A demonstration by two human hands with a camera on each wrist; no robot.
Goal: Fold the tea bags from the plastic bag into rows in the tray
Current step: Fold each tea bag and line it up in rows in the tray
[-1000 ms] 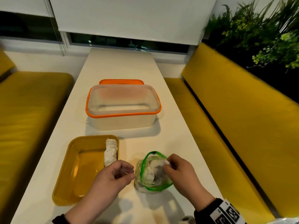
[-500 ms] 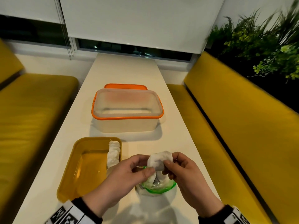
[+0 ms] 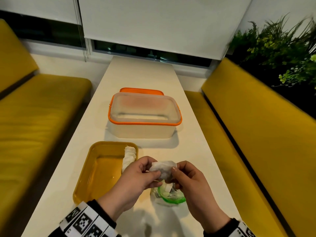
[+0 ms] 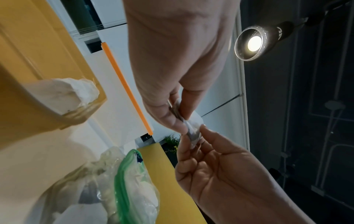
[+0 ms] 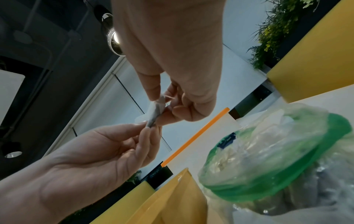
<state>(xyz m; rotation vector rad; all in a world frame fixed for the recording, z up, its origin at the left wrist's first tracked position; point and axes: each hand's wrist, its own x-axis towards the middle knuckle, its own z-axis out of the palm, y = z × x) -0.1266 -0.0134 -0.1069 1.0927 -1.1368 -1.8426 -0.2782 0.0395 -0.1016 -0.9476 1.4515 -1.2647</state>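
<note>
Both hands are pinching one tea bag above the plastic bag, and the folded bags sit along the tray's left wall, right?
Not quite. The folded bags line the tray's right wall, as the head view shows. The rest holds: left hand and right hand pinch one tea bag above the plastic bag.

Looks like a café or canteen booth. Long narrow white table [image 3: 140,72] runs to a window w/ white roller blinds [image 3: 162,23]. Yellow padded benches [image 3: 266,134] flank the table on both sides. Green foliage wall [image 3: 280,47] sits behind the bench right of the table. Above the table, a dark ceiling w/ a spotlight [image 4: 252,42].
</note>
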